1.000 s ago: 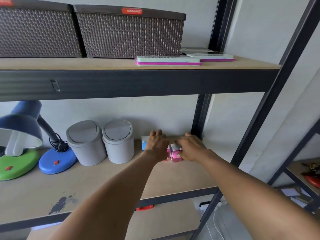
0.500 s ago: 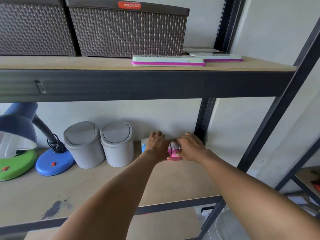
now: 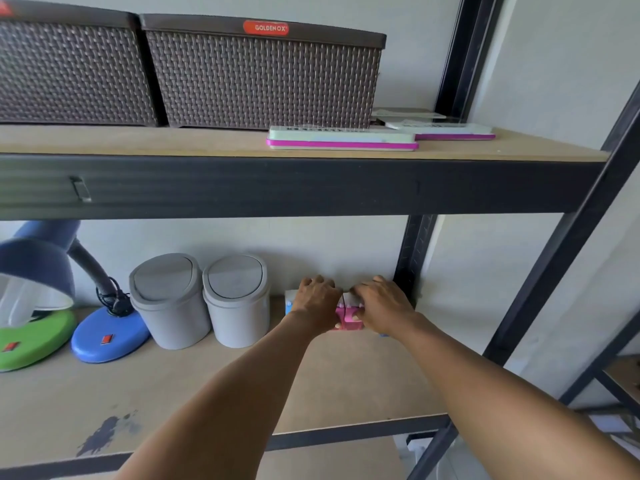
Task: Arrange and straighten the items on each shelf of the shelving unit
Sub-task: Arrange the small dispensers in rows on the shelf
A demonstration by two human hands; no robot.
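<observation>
At the back right of the middle shelf (image 3: 214, 386) stand small boxes: a pink and white one (image 3: 348, 317) and a blue and white one (image 3: 288, 301) to its left. My left hand (image 3: 317, 301) lies over the top of the boxes, fingers curled over their far side. My right hand (image 3: 382, 304) grips the pink box from the right, thumb on its front. Most of each box is hidden under my hands.
Two grey swing-lid bins (image 3: 169, 299) (image 3: 239, 297) stand left of the boxes, then a blue desk lamp (image 3: 104, 337) and a green lamp base (image 3: 31, 337). The upper shelf holds two brown woven baskets (image 3: 263, 74) and flat pink-edged devices (image 3: 341, 138). A black post (image 3: 414, 251) stands behind my right hand.
Both hands stay on the small boxes near the back wall, barely shifting. The view has tilted up slightly, showing more of the upper shelf.
</observation>
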